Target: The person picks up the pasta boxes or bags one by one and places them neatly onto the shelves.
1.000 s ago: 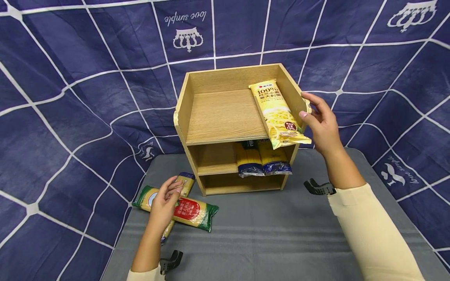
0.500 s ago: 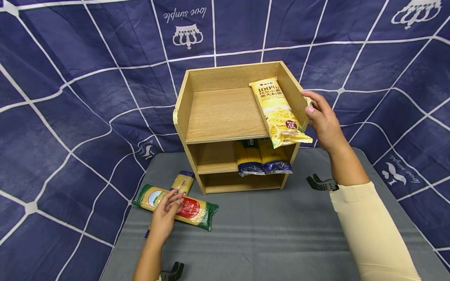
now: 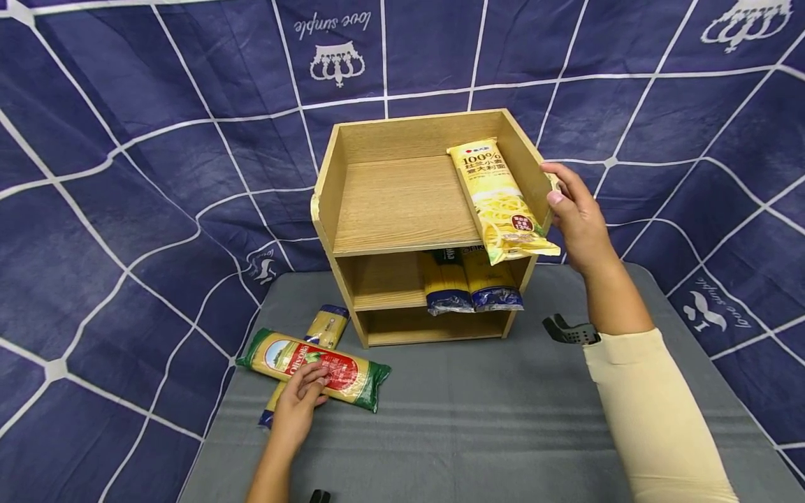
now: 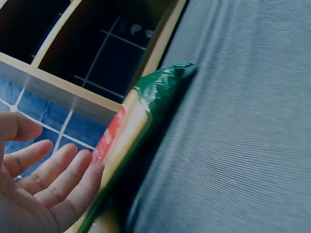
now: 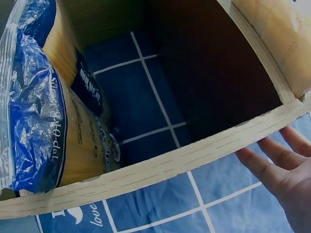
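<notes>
My left hand (image 3: pixel 300 405) hovers at the near edge of a green-ended pasta packet (image 3: pixel 264 349); its fingers are loosely bent. In the left wrist view the fingertips (image 4: pixel 92 167) are beside the packet, and I cannot tell whether they touch it. That packet lies across a second pasta packet (image 3: pixel 328 327) with blue ends. My right hand (image 3: pixel 578 220) rests at the right side wall of a wooden shelf (image 3: pixel 402 202). In the right wrist view its fingers (image 5: pixel 262 162) extend against the wall's outer face; the thumb is out of that view.
A yellow noodle packet (image 3: pixel 497 199) lies on the top shelf by the right wall, its lower end overhanging the front. Two blue-ended pasta packets (image 3: pixel 448 286) stick out of the middle compartment. A grey cloth (image 3: pixel 472 419) covers the table, with a blue checked curtain (image 3: pixel 189 175) behind.
My left hand has drawn back towards me, uncovering more of the green-ended packet's label. My right thumb has shifted slightly outward at the shelf's wall. The packets on the shelf stay put.
</notes>
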Available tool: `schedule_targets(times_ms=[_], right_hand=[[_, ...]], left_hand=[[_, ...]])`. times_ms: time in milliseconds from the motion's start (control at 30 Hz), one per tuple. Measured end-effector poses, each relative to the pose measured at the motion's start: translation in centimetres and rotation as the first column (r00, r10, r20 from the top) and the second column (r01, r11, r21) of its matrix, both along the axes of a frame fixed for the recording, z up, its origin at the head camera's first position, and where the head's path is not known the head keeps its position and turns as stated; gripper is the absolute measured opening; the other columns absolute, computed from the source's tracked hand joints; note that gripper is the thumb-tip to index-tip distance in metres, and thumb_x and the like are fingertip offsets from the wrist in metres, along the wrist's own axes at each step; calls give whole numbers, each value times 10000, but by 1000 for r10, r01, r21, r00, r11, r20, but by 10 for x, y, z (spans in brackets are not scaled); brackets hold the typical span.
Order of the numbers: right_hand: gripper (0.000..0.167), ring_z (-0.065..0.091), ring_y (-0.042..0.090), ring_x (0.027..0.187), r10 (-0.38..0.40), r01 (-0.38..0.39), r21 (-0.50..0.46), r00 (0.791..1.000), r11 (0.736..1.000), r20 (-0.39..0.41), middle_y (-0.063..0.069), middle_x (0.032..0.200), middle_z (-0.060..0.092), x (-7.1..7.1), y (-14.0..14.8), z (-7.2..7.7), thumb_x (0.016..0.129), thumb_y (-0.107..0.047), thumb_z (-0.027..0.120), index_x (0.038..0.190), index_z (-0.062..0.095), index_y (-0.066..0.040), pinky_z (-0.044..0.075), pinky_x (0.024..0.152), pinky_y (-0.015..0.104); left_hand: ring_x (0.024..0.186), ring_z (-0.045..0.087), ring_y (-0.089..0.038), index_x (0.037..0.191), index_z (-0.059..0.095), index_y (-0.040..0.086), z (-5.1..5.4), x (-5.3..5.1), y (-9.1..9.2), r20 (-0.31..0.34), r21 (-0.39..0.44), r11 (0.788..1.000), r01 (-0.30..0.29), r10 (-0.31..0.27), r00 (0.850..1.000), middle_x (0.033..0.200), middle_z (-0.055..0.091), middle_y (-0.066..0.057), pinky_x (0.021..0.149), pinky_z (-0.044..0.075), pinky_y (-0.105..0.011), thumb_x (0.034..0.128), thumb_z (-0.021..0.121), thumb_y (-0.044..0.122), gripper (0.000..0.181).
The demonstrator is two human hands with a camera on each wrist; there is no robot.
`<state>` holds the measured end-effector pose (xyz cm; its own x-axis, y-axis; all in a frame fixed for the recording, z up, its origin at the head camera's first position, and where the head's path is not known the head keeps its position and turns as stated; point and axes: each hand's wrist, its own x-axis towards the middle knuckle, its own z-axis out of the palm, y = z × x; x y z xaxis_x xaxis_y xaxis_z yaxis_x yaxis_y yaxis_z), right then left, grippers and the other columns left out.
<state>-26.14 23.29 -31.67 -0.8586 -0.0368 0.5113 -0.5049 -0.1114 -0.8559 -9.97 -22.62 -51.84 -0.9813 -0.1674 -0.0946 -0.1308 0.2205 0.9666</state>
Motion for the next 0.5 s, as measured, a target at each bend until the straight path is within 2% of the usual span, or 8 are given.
schedule_targets(times_ms=[233, 500], right_hand=[[443, 541, 227, 1112, 1, -1, -19, 1000, 1000, 0, 98, 1310, 543, 0, 1, 0, 1011, -155, 486, 1451, 534, -172, 529, 832, 234], [444, 537, 225, 1115, -3, 3, -27, 1000, 1000, 1, 93, 1314, 548, 0, -1, -1, 1009, -138, 477, 1447, 542, -170, 529, 837, 233]], left_hand=[[1061, 661, -84, 1412, 508, -5, -7, 8, -2, 59, -32, 999, -18, 20, 998, 1340, 600, -263, 830, 595, -316, 1057, 475, 82, 367], [1087, 680, -311, 1355, 508, -87, -8, 15, -4, 130, -78, 996, -40, 50, 990, 1208, 635, -284, 809, 608, -360, 1046, 457, 59, 345]])
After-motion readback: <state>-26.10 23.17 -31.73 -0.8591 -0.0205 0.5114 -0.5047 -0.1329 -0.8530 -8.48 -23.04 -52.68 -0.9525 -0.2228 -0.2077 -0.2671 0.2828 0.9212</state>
